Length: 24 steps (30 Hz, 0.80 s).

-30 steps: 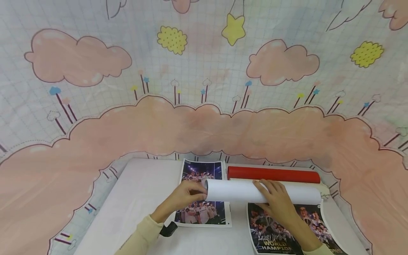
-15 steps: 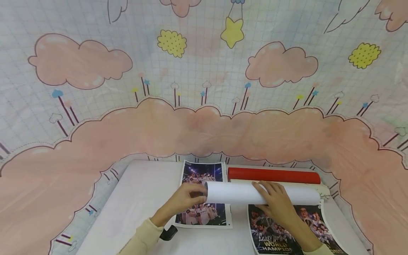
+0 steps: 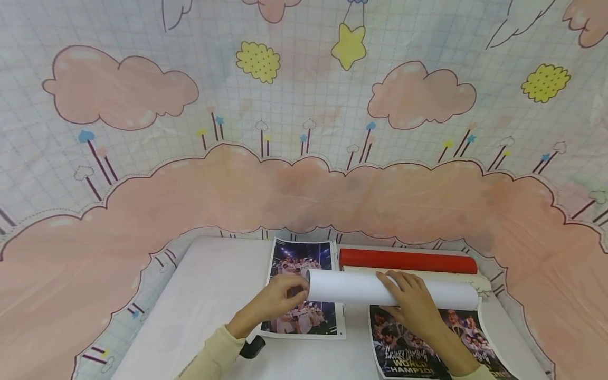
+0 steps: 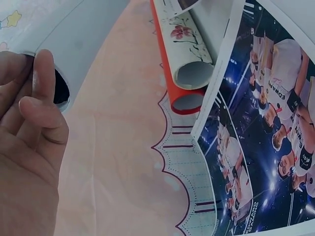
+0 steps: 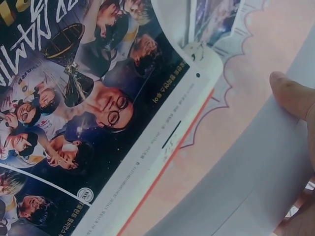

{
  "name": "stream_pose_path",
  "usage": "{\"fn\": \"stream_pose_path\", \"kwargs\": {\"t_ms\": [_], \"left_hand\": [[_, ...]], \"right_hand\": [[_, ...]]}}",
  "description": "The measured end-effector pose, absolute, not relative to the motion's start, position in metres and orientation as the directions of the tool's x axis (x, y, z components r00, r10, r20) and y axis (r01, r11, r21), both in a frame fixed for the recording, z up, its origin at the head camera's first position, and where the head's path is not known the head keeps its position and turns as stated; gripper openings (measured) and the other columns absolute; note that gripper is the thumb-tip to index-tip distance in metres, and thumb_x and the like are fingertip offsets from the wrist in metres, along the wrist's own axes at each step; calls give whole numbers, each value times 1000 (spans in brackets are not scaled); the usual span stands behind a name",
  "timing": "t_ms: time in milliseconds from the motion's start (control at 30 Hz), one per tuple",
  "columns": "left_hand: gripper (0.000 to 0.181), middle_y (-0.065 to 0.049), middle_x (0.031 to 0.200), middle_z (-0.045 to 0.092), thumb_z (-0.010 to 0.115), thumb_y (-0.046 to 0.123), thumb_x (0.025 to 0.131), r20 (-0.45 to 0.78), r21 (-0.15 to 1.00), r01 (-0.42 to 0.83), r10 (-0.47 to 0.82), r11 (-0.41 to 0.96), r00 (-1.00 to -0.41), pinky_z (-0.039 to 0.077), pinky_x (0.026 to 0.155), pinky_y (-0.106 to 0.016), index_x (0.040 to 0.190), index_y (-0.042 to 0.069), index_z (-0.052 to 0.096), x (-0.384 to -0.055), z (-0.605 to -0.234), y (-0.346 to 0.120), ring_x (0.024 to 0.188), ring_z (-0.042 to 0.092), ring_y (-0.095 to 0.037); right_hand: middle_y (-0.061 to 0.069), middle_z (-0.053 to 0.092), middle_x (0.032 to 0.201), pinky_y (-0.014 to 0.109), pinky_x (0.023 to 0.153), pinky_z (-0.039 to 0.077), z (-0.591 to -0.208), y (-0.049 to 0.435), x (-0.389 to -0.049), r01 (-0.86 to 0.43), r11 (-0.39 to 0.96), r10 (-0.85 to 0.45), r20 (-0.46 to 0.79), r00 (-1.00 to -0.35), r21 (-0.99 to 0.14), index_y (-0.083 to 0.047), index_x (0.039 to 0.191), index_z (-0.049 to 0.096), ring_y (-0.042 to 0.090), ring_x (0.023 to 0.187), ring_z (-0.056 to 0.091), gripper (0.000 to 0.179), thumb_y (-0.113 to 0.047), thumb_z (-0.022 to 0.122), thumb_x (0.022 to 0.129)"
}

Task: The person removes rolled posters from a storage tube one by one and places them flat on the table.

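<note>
A white rolled-up poster (image 3: 351,286) is held level over the table. My right hand (image 3: 412,301) grips it right of its middle, with the fingers over the top and the thumb on the near side. At the roll's open left end, my left hand (image 3: 282,298) pinches the rim with curled fingers. In the left wrist view, the fingers of this left hand (image 4: 37,113) overlap the dark opening of the tube. The right wrist view shows the right thumb (image 5: 293,96) lying along the white paper of the roll.
Behind the held roll lie a red roll (image 3: 408,260) and a cream roll (image 3: 483,285) with a flower print. A group-photo poster (image 3: 304,323) lies flat below my left hand. Another dark poster (image 3: 404,348) curls under my right forearm. A white table (image 3: 204,295) meets a patterned cloth backdrop (image 3: 304,195).
My left fingers have curled slightly more at the tube's end. The roll and my right hand stay nearly where they were.
</note>
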<state>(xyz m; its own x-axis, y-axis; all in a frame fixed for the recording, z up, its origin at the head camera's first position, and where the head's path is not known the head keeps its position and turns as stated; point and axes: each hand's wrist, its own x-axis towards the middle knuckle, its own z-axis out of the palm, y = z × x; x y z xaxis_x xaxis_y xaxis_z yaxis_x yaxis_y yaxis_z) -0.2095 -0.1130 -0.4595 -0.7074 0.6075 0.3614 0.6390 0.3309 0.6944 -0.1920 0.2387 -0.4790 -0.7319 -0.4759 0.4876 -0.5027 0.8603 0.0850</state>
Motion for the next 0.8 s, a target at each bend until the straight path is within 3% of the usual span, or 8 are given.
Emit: {"fn": "stream_pose_path", "kwargs": {"t_ms": [333,533,800], "left_hand": [[14,-8,91,62,56,-2,87,363,777,580,578,245,-731,54,63,-22,91,11,53,-209,-466,-110,73,56,-4],[12,-16,82,61,55,-8,84,386,814,546,519,197,-763,52,57,-22,86,4,58,-202,-460,-108,62,55,-9],[14,-20,74,60,55,-10,83,393,849,511,483,138,-783,48,49,-19,87,0,62,-194,-445,-107,58,53,2]], "right_hand": [[7,55,126,55,97,40,-481,237,-191,-493,865,-471,480,-740,88,-26,142,38,30,113,52,96,-38,85,60],[8,55,126,55,96,41,-482,236,-190,-490,868,-462,475,-749,73,-25,142,38,31,112,52,98,-36,87,58],[8,55,126,54,96,41,-485,236,-190,-491,869,-460,479,-748,69,-26,142,37,31,112,52,99,-36,87,58]]}}
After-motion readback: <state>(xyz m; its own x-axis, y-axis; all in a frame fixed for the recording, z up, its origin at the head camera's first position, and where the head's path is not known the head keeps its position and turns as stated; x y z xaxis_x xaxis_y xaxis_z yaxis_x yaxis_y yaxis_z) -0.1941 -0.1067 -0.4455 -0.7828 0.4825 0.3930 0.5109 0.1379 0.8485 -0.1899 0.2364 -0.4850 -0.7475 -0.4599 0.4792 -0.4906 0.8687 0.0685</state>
